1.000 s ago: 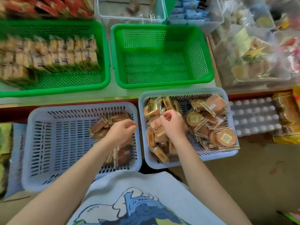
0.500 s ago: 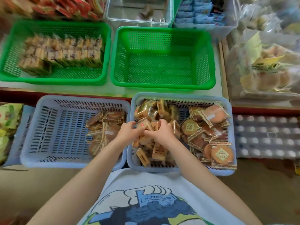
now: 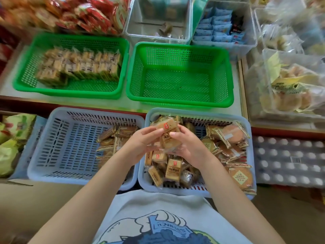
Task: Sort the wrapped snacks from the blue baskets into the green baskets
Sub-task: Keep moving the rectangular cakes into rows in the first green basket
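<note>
Hands are clamped together on a small stack of square tan wrapped snack packets (image 3: 168, 136), left hand (image 3: 140, 145) and right hand (image 3: 189, 147) pinching opposite sides above the right pale-blue slotted plastic basket (image 3: 197, 190). The packets are judged light, crinkly and slippery, the contents brittle, so a flat-sided hold is suggested. A red square logo and dark Chinese characters are printed on the wrapper but cannot be read surely. Beyond, on the counter (image 3: 70, 103), the right green perforated plastic basket (image 3: 179, 101) stands unfilled.
</note>
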The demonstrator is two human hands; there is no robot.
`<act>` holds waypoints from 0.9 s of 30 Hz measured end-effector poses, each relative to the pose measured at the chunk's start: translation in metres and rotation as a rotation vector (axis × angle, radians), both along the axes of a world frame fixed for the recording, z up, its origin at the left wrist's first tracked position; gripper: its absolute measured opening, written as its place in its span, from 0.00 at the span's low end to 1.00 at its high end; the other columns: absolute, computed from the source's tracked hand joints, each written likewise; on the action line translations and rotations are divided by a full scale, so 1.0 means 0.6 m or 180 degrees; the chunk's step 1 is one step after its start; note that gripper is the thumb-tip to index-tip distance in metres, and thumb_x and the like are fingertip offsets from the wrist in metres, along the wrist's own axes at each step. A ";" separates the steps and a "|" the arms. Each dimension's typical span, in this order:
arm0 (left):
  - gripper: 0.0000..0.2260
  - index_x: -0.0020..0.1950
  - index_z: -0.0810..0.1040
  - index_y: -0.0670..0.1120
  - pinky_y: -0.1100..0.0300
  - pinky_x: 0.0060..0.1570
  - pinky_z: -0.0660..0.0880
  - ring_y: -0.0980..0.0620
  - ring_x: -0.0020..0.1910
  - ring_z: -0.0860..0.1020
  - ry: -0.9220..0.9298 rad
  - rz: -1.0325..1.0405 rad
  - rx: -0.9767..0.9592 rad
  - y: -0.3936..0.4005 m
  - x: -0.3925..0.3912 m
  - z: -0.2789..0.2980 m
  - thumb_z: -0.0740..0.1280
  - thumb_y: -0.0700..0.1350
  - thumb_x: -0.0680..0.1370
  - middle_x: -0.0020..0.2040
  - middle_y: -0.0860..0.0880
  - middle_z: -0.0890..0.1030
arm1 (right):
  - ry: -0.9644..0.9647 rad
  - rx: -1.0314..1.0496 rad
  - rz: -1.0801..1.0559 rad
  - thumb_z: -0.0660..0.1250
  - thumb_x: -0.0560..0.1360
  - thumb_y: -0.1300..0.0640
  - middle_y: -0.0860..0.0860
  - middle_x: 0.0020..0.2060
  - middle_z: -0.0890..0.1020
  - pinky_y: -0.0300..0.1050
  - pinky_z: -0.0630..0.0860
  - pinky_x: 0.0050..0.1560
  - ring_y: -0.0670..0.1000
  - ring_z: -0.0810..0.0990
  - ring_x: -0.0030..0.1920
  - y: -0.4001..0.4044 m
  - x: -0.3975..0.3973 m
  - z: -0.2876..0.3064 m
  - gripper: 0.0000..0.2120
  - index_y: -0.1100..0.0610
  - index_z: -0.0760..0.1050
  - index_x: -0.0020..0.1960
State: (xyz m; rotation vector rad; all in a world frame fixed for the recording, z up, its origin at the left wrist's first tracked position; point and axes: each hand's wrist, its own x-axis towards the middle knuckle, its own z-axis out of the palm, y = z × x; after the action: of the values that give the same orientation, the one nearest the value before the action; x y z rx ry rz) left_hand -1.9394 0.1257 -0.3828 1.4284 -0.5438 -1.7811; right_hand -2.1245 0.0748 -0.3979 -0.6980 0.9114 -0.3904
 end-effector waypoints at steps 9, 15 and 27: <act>0.25 0.69 0.74 0.46 0.55 0.48 0.80 0.45 0.54 0.82 0.0253 0.0023 -0.0482 -0.003 0.107 0.042 0.72 0.41 0.72 0.59 0.42 0.82 | 0.0610 -0.0972 0.0312 0.74 0.72 0.40 0.54 0.57 0.84 0.58 0.81 0.57 0.56 0.84 0.56 -0.001 0.085 0.063 0.27 0.51 0.76 0.67; 0.25 0.70 0.74 0.48 0.55 0.53 0.79 0.45 0.57 0.81 0.0467 0.0670 -0.0885 -0.005 0.239 0.056 0.71 0.39 0.73 0.60 0.43 0.81 | 0.0645 -0.0944 -0.0527 0.74 0.72 0.42 0.52 0.58 0.82 0.50 0.81 0.57 0.51 0.83 0.57 0.018 0.276 0.071 0.27 0.51 0.71 0.67; 0.20 0.69 0.74 0.56 0.55 0.63 0.72 0.52 0.62 0.77 -0.1695 0.0795 -0.0632 0.017 0.666 -0.008 0.71 0.53 0.77 0.64 0.51 0.78 | 0.1464 -0.1085 0.0136 0.76 0.72 0.47 0.52 0.55 0.82 0.55 0.81 0.57 0.53 0.84 0.53 -0.044 0.691 0.054 0.24 0.55 0.74 0.63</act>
State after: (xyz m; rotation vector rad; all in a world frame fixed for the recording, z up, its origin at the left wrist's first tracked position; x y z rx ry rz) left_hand -1.5396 0.1358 -0.3876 1.7436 -0.7510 -1.1130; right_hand -1.7098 0.0482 -0.3654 -1.1482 1.2760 -0.3566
